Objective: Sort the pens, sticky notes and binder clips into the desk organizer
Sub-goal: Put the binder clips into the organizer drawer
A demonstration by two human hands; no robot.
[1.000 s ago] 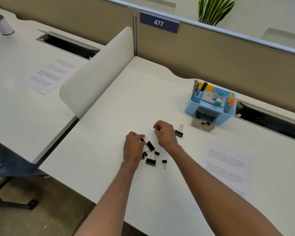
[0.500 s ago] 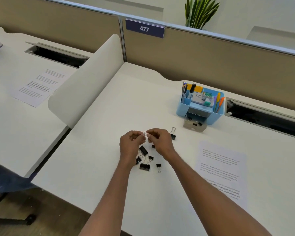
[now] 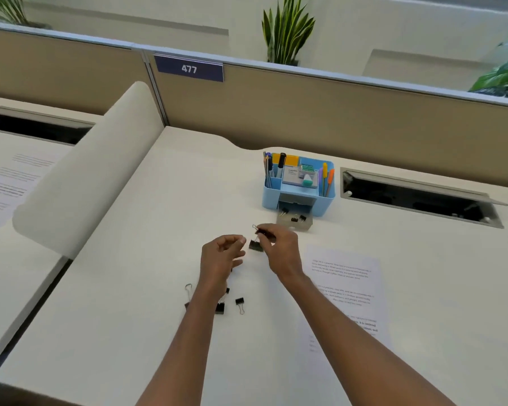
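My right hand (image 3: pixel 279 249) pinched a binder clip (image 3: pixel 256 244) by its wire handle, lifted off the desk (image 3: pixel 165 218) toward the organizer (image 3: pixel 298 183) (earlier both hands fumbled it), while my left hand (image 3: pixel 222 259) hung loosely curled, empty.

White desk (image 3: pixel 159 230). On it: blue organizer (image 3: pixel 326 200) near back edge, printed sheet (image 3: pixel 346 288) at right, loose black clips (image 3: pixel 239 301) near front, partly hidden under an arm.
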